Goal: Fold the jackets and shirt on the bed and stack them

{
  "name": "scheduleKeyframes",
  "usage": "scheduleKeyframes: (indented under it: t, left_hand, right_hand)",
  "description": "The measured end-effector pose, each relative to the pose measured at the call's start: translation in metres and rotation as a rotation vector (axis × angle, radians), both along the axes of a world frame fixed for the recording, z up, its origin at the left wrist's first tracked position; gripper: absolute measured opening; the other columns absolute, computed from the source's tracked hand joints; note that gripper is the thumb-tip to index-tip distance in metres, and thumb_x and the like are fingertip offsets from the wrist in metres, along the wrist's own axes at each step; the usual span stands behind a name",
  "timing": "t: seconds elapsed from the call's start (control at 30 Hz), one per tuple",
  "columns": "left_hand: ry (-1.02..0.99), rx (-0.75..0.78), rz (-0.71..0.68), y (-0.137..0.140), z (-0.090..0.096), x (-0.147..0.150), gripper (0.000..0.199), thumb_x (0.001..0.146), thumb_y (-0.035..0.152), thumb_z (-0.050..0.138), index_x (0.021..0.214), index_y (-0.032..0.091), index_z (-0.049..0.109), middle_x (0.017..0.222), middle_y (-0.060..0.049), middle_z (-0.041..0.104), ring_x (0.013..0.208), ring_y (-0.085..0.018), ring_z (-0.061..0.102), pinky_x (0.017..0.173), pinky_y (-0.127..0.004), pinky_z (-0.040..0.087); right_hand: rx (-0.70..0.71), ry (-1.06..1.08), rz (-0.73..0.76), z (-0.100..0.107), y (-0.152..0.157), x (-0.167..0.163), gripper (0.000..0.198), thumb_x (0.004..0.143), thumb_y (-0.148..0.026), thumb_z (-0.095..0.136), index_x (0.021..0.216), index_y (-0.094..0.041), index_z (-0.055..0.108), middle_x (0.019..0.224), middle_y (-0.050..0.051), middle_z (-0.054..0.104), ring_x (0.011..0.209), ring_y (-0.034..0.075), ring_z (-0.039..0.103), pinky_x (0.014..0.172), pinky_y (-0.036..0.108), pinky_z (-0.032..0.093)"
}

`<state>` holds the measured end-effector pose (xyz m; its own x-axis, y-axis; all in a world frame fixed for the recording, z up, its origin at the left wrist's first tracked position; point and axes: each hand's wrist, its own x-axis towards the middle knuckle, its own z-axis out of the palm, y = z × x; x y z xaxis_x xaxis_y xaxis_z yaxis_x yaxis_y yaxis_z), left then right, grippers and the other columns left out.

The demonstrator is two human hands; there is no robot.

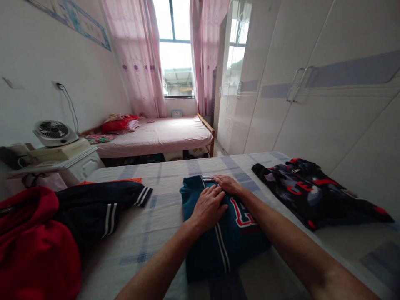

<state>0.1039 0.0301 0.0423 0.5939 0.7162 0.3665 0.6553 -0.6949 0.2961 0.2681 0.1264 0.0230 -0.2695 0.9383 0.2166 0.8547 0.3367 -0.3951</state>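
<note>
A folded teal jacket [231, 241] with white stripes and red letters lies on the checked bed sheet [165, 175] in front of me. My left hand [208, 206] rests flat on its upper middle, fingers spread. My right hand [228, 183] lies flat at the jacket's far edge by the collar, just beyond the left hand. Neither hand grips the cloth.
A dark patterned garment [312, 193] with red letters lies to the right near the wardrobe [328, 116]. A navy jacket with striped cuffs [103, 204] and a red garment [34, 246] lie at left. A fan [54, 132] sits on a bedside cabinet. A second bed [159, 135] stands by the window.
</note>
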Motion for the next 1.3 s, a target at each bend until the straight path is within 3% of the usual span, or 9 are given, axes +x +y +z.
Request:
scheduleKeyframes:
  t: [0.2,0.37,0.5,0.63,0.73,0.83,1.0,1.2,1.3]
  left_hand:
    - [-0.218,0.068,0.305,0.000,-0.006,-0.061,0.043,0.093,0.034,0.039,0.128,0.017,0.055,0.145,-0.010,0.044,0.139,-0.023,0.030,0.114,-0.042,0.025]
    - [-0.251,-0.320,0.337,0.019,-0.031,-0.088,0.062,0.085,0.044,0.048,0.136,0.008,0.045,0.148,-0.017,0.037,0.140,-0.030,0.028,0.115,-0.046,0.018]
    - [-0.301,-0.405,0.374,0.008,-0.033,-0.092,0.062,0.086,0.043,0.041,0.136,0.007,0.043,0.146,-0.019,0.041,0.138,-0.028,0.032,0.113,-0.043,0.024]
    - [-0.512,-0.621,0.390,-0.044,-0.011,-0.098,0.067,0.085,0.049,0.045,0.140,0.010,0.038,0.145,-0.017,0.042,0.130,-0.028,0.044,0.103,-0.037,0.040]
    - [-0.762,-0.921,0.387,-0.086,0.001,-0.098,0.071,0.079,0.051,0.059,0.136,0.012,0.045,0.139,-0.016,0.050,0.125,-0.029,0.050,0.099,-0.035,0.044]
    - [-0.859,-1.032,0.334,-0.108,-0.001,-0.093,0.070,0.074,0.049,0.066,0.133,0.014,0.050,0.133,-0.015,0.056,0.122,-0.030,0.052,0.098,-0.036,0.045]
    - [-0.933,-1.052,0.327,-0.113,-0.009,-0.083,0.081,0.066,0.041,0.075,0.135,0.012,0.045,0.134,-0.017,0.054,0.119,-0.031,0.054,0.095,-0.037,0.047]
    - [-1.069,-1.175,0.466,-0.113,-0.002,-0.082,0.065,0.074,0.034,0.071,0.132,0.017,0.046,0.136,-0.015,0.053,0.120,-0.026,0.054,0.089,-0.031,0.050]
    - [-1.149,-1.302,0.431,-0.107,0.007,-0.075,0.051,0.076,0.029,0.070,0.122,0.014,0.053,0.123,-0.016,0.063,0.108,-0.025,0.063,0.080,-0.030,0.055]
  right_hand:
    - [0.068,0.066,-0.102,0.013,-0.032,0.016,0.044,0.095,-0.034,0.031,0.126,-0.018,0.058,0.139,0.009,0.051,0.131,0.022,0.041,0.108,0.040,0.031]
    - [0.076,0.023,-0.016,0.003,-0.075,0.027,0.048,0.093,-0.041,0.035,0.134,-0.022,0.051,0.142,0.008,0.047,0.136,0.023,0.035,0.111,0.044,0.026]
    - [0.037,0.051,-0.090,-0.001,-0.095,0.043,0.047,0.091,-0.037,0.036,0.128,-0.013,0.055,0.141,0.015,0.047,0.132,0.026,0.040,0.108,0.044,0.031]
    - [0.106,0.240,-0.266,0.013,-0.133,0.066,0.045,0.091,-0.038,0.034,0.119,-0.013,0.059,0.128,0.014,0.058,0.121,0.023,0.051,0.104,0.039,0.036]
    - [0.019,0.343,-0.358,0.014,-0.173,0.075,0.040,0.090,-0.043,0.038,0.107,-0.018,0.064,0.115,0.010,0.065,0.108,0.023,0.058,0.096,0.036,0.042]
    - [-0.147,0.470,-0.417,0.006,-0.202,0.070,0.038,0.083,-0.048,0.050,0.105,-0.019,0.062,0.103,0.008,0.069,0.097,0.023,0.063,0.087,0.036,0.046]
    - [-0.296,0.835,-0.286,-0.005,-0.215,0.055,0.045,0.078,-0.045,0.055,0.114,-0.018,0.053,0.089,0.005,0.069,0.087,0.021,0.065,0.076,0.033,0.049]
    - [-0.077,0.397,-0.539,-0.011,-0.223,0.055,0.024,0.074,-0.032,0.056,0.096,-0.021,0.059,0.067,0.000,0.060,0.067,0.019,0.059,0.067,0.033,0.044]
    - [-0.151,0.727,-0.667,-0.010,-0.239,0.047,0.030,0.070,-0.036,0.065,0.094,-0.021,0.055,0.074,0.001,0.060,0.066,0.019,0.060,0.059,0.032,0.047]
